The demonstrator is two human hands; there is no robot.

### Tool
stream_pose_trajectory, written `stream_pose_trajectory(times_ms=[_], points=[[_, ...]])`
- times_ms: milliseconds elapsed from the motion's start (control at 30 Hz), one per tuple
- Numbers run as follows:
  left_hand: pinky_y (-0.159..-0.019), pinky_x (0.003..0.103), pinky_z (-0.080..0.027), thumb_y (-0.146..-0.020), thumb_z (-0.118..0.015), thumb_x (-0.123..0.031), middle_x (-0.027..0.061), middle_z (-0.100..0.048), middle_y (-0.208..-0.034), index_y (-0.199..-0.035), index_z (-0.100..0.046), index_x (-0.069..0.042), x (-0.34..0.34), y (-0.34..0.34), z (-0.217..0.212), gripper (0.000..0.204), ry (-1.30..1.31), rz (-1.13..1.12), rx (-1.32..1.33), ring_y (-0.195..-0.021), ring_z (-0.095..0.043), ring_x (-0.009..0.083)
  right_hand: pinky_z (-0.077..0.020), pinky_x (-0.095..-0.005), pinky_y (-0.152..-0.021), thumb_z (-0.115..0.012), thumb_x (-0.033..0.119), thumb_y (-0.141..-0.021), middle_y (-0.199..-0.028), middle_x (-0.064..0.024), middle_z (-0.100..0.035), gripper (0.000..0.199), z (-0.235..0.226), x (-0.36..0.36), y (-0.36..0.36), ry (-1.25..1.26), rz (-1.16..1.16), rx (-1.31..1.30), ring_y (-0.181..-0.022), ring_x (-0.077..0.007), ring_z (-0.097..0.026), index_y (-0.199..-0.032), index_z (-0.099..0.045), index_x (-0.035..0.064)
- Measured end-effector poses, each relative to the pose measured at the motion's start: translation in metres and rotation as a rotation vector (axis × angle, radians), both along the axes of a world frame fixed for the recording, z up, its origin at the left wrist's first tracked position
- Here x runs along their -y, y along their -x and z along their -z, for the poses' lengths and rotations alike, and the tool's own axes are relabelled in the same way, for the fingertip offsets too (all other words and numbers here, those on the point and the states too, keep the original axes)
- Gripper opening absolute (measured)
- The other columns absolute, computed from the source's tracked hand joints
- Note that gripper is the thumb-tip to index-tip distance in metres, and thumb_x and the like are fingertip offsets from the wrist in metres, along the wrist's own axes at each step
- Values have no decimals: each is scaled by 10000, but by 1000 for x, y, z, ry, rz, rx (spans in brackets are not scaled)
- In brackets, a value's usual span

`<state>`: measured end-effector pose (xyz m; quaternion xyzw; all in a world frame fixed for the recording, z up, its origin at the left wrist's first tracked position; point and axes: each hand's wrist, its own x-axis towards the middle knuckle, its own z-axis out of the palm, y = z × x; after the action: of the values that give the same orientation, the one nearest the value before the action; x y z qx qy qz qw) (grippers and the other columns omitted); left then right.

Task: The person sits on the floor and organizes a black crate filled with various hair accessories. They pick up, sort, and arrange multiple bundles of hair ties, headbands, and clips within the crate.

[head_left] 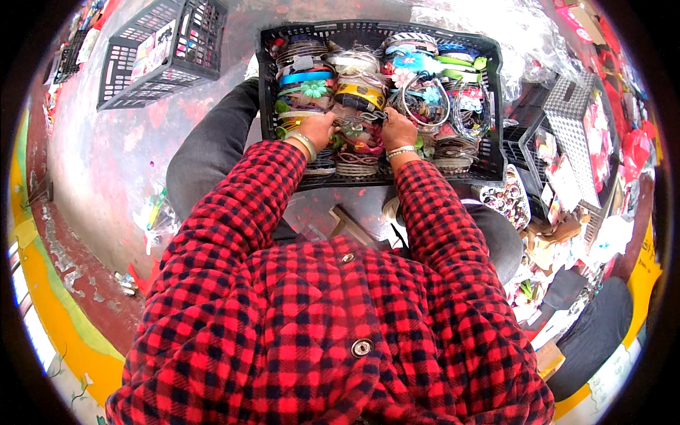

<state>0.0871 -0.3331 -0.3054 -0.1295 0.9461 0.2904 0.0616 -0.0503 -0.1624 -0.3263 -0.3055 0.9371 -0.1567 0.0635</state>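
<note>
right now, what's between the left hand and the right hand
The head view shows headbands with reddish and green trim between the left hand and right hand.

A messy bunch of pink, green and brown hair bands [360,139] sits right between both hands [400,132].

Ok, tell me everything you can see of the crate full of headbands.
The crate is black, rectangular and open-topped, apparently plastic, with slotted walls. It is upright in front of the person, long sides running left to right. Colourful headbands fill it in rough columns, hiding its floor. The left hand and right hand reach in over the near side; whether either touches the crate itself is unclear.
</note>
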Motion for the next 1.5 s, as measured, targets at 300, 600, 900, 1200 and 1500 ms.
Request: stream_pose_trajectory(times_ms=[300,600,900,1200,1500], points=[[-788,384,-387,-725,-503,-127,167,-605,-869,-821,-525,-54,-3,4,-3,122,486,168,-208,-904,-550,283,-464,-412,-566,-451,160,-769,-735,-107,-615,183,22,-10,2,74,-1,-29,-665,-289,-597,-903,-574,172],[-685,391,-390,-718,-557,-204,83,-567,-621,-748,-522,-87,-27,2,-14,125,355,241,-178,-666,-572,260,-468,-405,-614,-506,147,-716,-787,-105,-622,219,-6,-17,16,125,25,-17,-702,-292,-595,-907,-606,181],[-638,438,-430,-806,-512,-241,187,-568,-751,-885,-489,-49,1,10,-68,209,19,57,24,-749,-552,362,-457,-420,-678,-522,257,-725,-786,-139,-612,219,-48,-12,10,-71,-17,168,-757,-322,-583,-901,-584,143],[-655,429,-424,-786,-541,-247,193,-562,-776,-895,-501,-54,-9,2,-60,226,16,113,66,-783,-536,374,-457,-406,-734,-566,300,-735,-885,-142,-608,287,-63,-20,10,-201,-97,259,-843,-311,-574,-979,-584,150],[-653,433,-437,-791,-523,-223,182,-578,-776,-944,-523,-75,13,8,-62,212,113,78,19,-762,-556,358,-447,-437,-707,-555,251,-742,-846,-159,-605,220,-61,-8,3,-68,-68,238,-832,-326,-571,-897,-558,96]])
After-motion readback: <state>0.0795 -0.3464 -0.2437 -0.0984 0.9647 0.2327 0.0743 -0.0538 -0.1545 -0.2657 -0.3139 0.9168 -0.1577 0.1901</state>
